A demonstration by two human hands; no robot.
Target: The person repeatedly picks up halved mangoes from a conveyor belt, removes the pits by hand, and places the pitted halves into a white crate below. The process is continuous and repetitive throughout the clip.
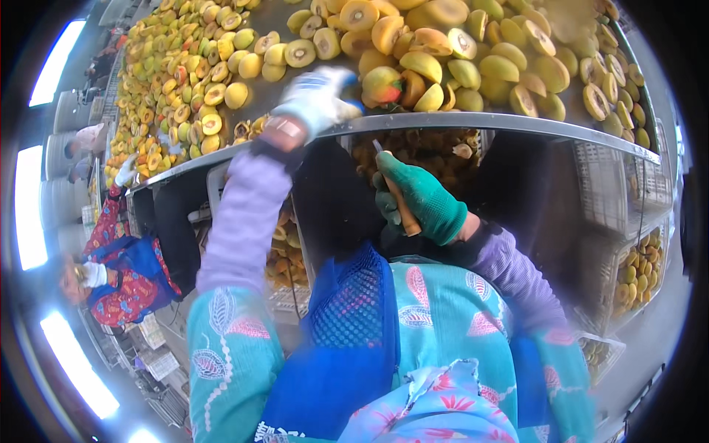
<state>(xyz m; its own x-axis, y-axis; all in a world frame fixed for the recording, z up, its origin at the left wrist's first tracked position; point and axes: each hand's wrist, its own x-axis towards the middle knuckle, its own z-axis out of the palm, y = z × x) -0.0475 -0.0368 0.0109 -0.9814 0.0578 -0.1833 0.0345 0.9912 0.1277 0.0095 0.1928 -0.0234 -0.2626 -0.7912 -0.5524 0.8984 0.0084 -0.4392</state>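
Observation:
My left hand [314,100], in a white glove blurred by motion, reaches over the metal rim [443,120] of the work table. Its thumb and fingers are apart, with nothing seen between them. Just right of its fingertips lies a red-and-green peach [382,85], at the edge of a heap of halved yellow peaches [491,68]. In front of my body and below the rim, my right hand [425,196] wears a green glove. It is closed round a small knife [401,201] with a wooden handle, its short blade pointing up toward the table.
More peach pieces [173,81] spread over the table's left side. Beneath the rim is a crate of brown scraps [421,155]. White plastic crates [609,184] stand at right, one holding peach halves [639,273]. A co-worker in a red patterned top [122,295] sits at left.

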